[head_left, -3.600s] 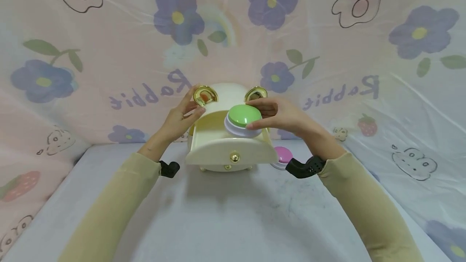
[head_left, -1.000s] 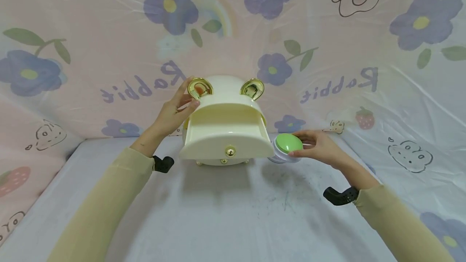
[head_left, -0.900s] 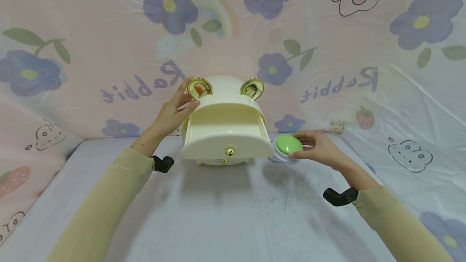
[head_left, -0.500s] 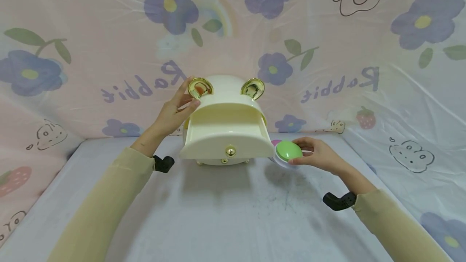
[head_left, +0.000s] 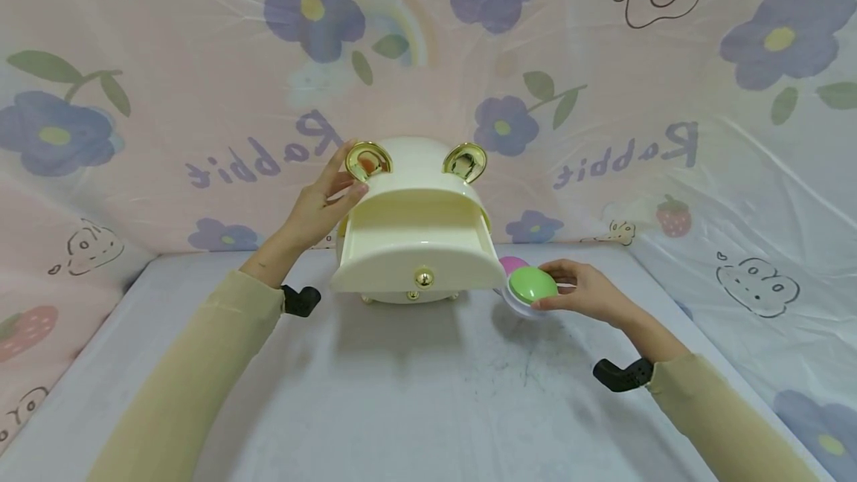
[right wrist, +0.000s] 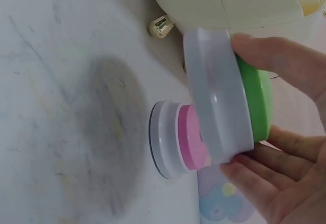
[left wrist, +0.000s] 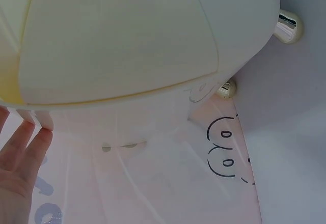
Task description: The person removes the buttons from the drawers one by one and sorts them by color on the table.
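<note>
My right hand (head_left: 579,292) pinches a round push button (head_left: 532,285) with a green domed top and white base, thumb on one side and fingers on the other. In the right wrist view the button (right wrist: 216,96) is tilted and held off the table. A pink push button (right wrist: 191,137) sits on the table behind it, partly hidden in the head view. My left hand (head_left: 315,207) holds the left side of a cream drawer box (head_left: 415,162) by its gold ear, thumb in front. Its upper drawer (head_left: 382,270) is pulled out, with nothing visible inside.
Small gold feet (right wrist: 161,26) carry the box on the pale, smudged tabletop (head_left: 402,400). A patterned cloth (head_left: 428,95) hangs close behind it and along both sides. The pulled-out drawer front juts toward me, beside the buttons.
Earlier the green button was over the open drawer; my right hand has carried it right, then slightly toward me, uncovering more of the pink one. My left hand stays at the box.
</note>
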{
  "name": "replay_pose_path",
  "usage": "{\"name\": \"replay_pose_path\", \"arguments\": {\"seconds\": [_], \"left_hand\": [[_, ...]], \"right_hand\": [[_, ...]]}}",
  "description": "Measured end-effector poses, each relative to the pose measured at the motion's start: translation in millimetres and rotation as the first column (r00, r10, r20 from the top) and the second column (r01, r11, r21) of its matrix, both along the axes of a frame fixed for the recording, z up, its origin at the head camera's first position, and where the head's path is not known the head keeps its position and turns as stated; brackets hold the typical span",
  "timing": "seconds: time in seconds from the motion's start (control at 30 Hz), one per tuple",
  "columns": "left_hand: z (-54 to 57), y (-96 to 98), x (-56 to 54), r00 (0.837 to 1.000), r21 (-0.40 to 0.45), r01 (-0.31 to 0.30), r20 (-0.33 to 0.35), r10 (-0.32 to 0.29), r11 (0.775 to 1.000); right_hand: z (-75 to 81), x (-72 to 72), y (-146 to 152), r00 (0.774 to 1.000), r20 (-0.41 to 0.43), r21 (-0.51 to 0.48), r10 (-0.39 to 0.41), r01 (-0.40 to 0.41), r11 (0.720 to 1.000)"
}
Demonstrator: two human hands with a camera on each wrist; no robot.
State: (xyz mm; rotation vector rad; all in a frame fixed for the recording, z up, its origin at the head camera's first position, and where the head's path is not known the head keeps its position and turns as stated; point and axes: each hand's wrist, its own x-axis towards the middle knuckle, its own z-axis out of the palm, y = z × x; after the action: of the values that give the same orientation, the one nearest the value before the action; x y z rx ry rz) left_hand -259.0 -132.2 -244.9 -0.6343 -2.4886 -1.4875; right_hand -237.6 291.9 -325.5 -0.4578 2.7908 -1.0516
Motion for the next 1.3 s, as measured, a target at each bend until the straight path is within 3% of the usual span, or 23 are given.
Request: {"name": "replay_pose_path", "arguments": {"seconds": [0.4, 0.63, 0.73, 1.3], "left_hand": [[-1.9, -1.2, -3.8, 1.0, 0.008, 0.009, -0.014, -0.009, 1.0], [-19.9, -9.1, -27.3, 1.0, 0.017, 0.005, -0.028, -0.004, 1.0], [-23.4, -10.5, -30.8, 0.999, 0.013, 0.0, -0.042, 0.0, 1.0], [-23.1, -9.3, -28.1, 0.999, 0.018, -0.007, -0.036, 0.008, 1.0]], "right_hand": [[-16.8, -3.8, 6.0, 0.999, 0.038, 0.041, -0.022, 0.021, 0.999], [-25.9, -4.2, 7.4, 0.998, 0.052, 0.041, -0.027, 0.025, 0.999], [-29.3, -3.1, 7.2, 0.997, 0.061, 0.044, -0.04, 0.037, 0.998], [-48.6, 0.0, 2.2, 0.992, 0.077, 0.074, -0.105, 0.099, 0.992]]}}
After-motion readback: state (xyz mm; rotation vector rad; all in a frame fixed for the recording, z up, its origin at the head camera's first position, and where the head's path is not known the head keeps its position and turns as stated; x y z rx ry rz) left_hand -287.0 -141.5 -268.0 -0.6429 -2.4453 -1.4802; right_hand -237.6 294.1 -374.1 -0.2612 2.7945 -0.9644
